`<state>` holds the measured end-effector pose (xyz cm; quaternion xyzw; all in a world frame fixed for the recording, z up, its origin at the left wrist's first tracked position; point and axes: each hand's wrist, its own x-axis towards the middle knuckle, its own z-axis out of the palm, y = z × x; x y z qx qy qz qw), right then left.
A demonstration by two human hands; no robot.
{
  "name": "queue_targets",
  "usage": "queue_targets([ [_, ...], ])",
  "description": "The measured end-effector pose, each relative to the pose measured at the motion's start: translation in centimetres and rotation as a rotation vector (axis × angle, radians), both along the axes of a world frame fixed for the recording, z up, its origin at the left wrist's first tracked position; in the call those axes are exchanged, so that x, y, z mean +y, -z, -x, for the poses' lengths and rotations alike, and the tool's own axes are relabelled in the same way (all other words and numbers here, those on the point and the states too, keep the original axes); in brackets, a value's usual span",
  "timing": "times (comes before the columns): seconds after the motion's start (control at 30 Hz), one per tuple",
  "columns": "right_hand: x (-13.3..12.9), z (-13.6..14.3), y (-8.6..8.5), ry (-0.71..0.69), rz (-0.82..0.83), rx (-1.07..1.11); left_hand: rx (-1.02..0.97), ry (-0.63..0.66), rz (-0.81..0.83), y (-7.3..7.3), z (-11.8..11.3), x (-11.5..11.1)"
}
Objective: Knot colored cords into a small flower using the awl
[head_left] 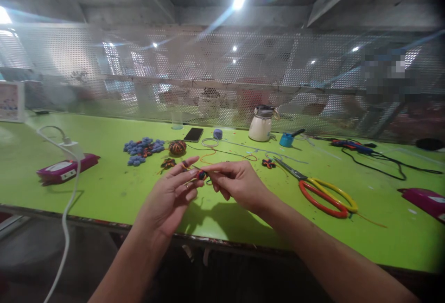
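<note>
Above the front part of the table, my left hand (175,191) pinches a small dark crocheted piece (200,175) with orange and blue in it. Yarn runs over the fingers of that hand. My right hand (236,180) is closed on a thin crochet hook (195,168), whose shaft reaches to the piece; its tip and most of its handle are hidden by fingers. Just beyond the left hand lie a multicoloured yarn ball (177,148) and a dark crocheted flower (168,164). Another small flower (269,164) lies right of the right hand.
Large scissors (325,194) with red and yellow handles lie slightly open at right. Blue flowers (142,149), a phone (193,134), a purple yarn ball (218,133), a jug (260,124) and a blue pot (287,139) stand farther back. A white cable hangs from a power strip (69,168).
</note>
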<state>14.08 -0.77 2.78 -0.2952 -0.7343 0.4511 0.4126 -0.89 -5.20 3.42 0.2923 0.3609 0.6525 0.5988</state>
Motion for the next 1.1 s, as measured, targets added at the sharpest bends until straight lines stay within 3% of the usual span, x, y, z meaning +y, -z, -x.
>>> queue_targets([
  [0.1, 0.1, 0.0, 0.1, 0.014, -0.004, 0.003, 0.023, 0.011, 0.028, -0.2, -0.1, -0.1],
  [0.3, 0.0, -0.1, 0.4, 0.074, -0.273, -0.084, 0.048, -0.030, 0.005, -0.1, -0.5, 0.0],
  [0.37, -0.1, 0.0, 0.4, 0.072, -0.277, -0.087, 0.036, -0.051, -0.016, 0.2, -0.5, 0.1],
  [0.67, 0.0, -0.1, -0.4, -0.074, 0.226, 0.067, 0.110, -0.119, -0.174, 1.2, -1.0, -0.2],
  [0.97, 0.1, -0.5, -0.7, -0.074, 0.290, -0.016, 0.457, 0.021, -0.220, 1.4, 0.2, 0.5],
  [1.1, 0.0, 0.0, -0.3, -0.029, 0.382, 0.020, 0.565, -0.071, -0.270, 1.5, -0.5, 0.5],
])
